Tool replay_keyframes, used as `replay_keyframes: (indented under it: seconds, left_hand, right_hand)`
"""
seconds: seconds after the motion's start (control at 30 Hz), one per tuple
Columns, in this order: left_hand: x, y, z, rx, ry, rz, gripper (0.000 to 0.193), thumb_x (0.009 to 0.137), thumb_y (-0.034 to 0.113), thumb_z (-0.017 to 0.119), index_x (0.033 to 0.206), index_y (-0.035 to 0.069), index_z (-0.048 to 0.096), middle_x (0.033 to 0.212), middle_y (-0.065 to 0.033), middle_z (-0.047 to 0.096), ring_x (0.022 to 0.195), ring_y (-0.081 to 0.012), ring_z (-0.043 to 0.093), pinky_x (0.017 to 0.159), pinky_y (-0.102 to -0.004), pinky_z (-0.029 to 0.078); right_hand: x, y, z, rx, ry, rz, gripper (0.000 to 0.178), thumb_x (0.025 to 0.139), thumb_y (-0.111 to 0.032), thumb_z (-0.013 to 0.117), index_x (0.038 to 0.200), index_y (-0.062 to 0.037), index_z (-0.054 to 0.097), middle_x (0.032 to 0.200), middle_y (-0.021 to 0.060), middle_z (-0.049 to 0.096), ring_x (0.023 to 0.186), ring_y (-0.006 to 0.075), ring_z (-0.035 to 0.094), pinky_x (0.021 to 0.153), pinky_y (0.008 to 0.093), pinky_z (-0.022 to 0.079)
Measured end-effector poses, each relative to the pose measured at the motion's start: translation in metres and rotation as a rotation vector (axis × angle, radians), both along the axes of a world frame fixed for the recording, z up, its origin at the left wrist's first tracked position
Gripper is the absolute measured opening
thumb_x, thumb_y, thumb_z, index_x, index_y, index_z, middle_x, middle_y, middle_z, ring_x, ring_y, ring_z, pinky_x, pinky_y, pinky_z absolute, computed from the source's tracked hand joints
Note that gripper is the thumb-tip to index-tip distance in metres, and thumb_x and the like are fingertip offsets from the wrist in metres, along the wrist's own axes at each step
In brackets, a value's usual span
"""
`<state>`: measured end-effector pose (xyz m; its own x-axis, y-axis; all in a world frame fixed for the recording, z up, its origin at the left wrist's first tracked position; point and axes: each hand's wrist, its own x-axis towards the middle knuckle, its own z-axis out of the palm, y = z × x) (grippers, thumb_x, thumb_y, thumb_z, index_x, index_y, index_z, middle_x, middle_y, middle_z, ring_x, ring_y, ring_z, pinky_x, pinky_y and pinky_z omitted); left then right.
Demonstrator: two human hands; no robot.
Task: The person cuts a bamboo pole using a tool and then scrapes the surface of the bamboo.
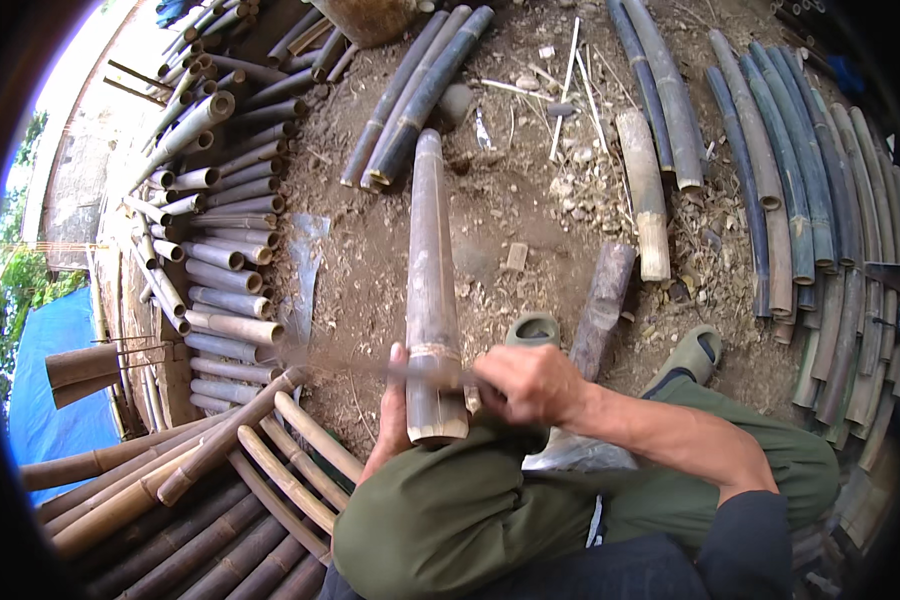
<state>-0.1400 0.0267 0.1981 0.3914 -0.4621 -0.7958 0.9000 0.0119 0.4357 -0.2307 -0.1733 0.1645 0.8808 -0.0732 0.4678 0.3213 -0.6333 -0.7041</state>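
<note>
A thick bamboo pole (432, 250) lies pointing away from me, its cut near end resting at my raised knee. My left hand (392, 415) holds it from the left side near that end, thumb up; the other fingers are hidden. In my right hand (535, 383), the fingers are wrapped round the grip of a long dark blade (355, 365). That blade reaches leftward across the pole just beside a node ring and is smeared by motion. Whether its edge touches the bamboo I cannot tell.
Stacked bamboo (235, 280) fills the left side, with a bamboo rack (185, 500) at lower left. More poles (790, 170) lie in rows at right. A short log (602, 300) and a pale-ended bamboo piece (642, 190) lie ahead, among shavings on the dirt (360, 260).
</note>
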Motion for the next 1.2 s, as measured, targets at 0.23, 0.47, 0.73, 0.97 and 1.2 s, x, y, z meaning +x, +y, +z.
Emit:
replay_keyframes:
  seconds: [0.23, 0.47, 0.73, 0.97, 1.2]
  left_hand:
    - [-0.001, -0.005, 0.002, -0.026, -0.007, 0.021, 0.077, 0.096, 0.069, 0.035, 0.121, -0.001, 0.053, 0.088, -0.0215, 0.067, 0.072, -0.0355, 0.071, 0.062, -0.0457, 0.061]
    - [0.0, -0.018, 0.003, 0.069, -0.116, -0.026, 0.078, 0.096, 0.07, 0.032, 0.115, -0.001, 0.057, 0.087, -0.0177, 0.068, 0.07, -0.0311, 0.07, 0.063, -0.0424, 0.059]
    - [-0.005, -0.016, 0.009, 0.081, -0.053, 0.01, 0.08, 0.087, 0.077, 0.049, 0.114, 0.003, 0.059, 0.092, -0.015, 0.068, 0.073, -0.0248, 0.07, 0.063, -0.0381, 0.061]
    - [-0.003, -0.011, 0.008, -0.009, -0.032, 0.071, 0.07, 0.095, 0.066, 0.042, 0.117, 0.001, 0.057, 0.09, -0.0166, 0.067, 0.07, -0.0295, 0.069, 0.061, -0.0424, 0.061]
    - [-0.003, -0.012, 0.009, -0.001, -0.037, 0.121, 0.067, 0.096, 0.059, 0.038, 0.116, -0.002, 0.057, 0.088, -0.0192, 0.067, 0.069, -0.0326, 0.069, 0.061, -0.0418, 0.06]
  right_hand:
    - [0.002, -0.006, 0.003, -0.023, 0.032, -0.009, 0.011, 0.084, -0.014, 0.066, 0.083, -0.0061, 0.059, 0.072, 0.0093, 0.061, 0.06, 0.0255, 0.064, 0.052, 0.0377, 0.054]
    - [0.002, -0.01, -0.006, -0.034, 0.067, -0.022, 0.01, 0.085, -0.013, 0.066, 0.087, -0.0053, 0.06, 0.073, 0.0101, 0.061, 0.061, 0.0269, 0.065, 0.051, 0.0377, 0.055]
    - [-0.006, -0.004, 0.004, -0.007, 0.053, 0.01, 0.013, 0.084, -0.017, 0.066, 0.087, -0.0063, 0.059, 0.076, 0.0075, 0.061, 0.068, 0.0228, 0.067, 0.055, 0.0371, 0.057]
    - [-0.005, -0.004, -0.002, 0.015, 0.091, -0.012, 0.013, 0.086, -0.017, 0.066, 0.083, -0.0064, 0.058, 0.071, 0.0081, 0.059, 0.06, 0.0254, 0.063, 0.052, 0.0378, 0.053]
    - [-0.005, -0.003, -0.004, 0.001, 0.111, 0.012, 0.014, 0.089, -0.019, 0.064, 0.087, -0.0063, 0.059, 0.073, 0.01, 0.061, 0.061, 0.0252, 0.066, 0.05, 0.037, 0.055]
